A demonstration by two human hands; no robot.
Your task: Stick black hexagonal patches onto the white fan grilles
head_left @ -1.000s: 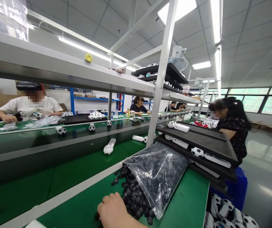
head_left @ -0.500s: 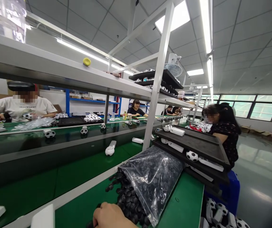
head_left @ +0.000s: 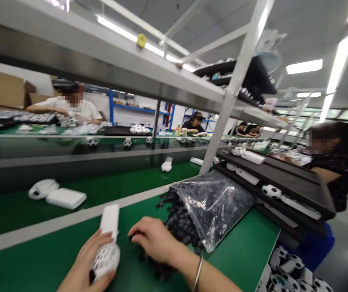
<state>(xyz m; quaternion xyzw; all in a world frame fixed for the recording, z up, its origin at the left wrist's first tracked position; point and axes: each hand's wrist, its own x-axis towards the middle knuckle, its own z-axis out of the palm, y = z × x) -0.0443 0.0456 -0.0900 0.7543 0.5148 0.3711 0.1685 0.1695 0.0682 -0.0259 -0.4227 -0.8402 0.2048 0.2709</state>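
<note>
My left hand (head_left: 85,259) is closed around a soccer-ball handheld fan (head_left: 108,227). Its round grille head (head_left: 108,257) lies between thumb and fingers, and its plain white handle points away from me. My right hand (head_left: 154,239), with a bangle on the wrist, is just right of the fan, apart from it. Its fingers are pinched together on a small black piece (head_left: 132,236), mostly hidden. Below and beside that hand spreads a heap of small black parts (head_left: 181,225), spilling from a clear plastic bag (head_left: 219,202).
Beyond a pale rail, more fans (head_left: 66,198) lie on the green conveyor (head_left: 125,180). Stacked black trays (head_left: 289,174) with fans stand at right, above a heap of fans (head_left: 295,269). A white post (head_left: 237,85) and overhead shelf (head_left: 101,67) cross the view. Co-workers sit beyond and at right.
The view has turned left and down. My left hand has come into sight, holding the fan. My right hand has moved up to the heap's left side, beside the fan.
</note>
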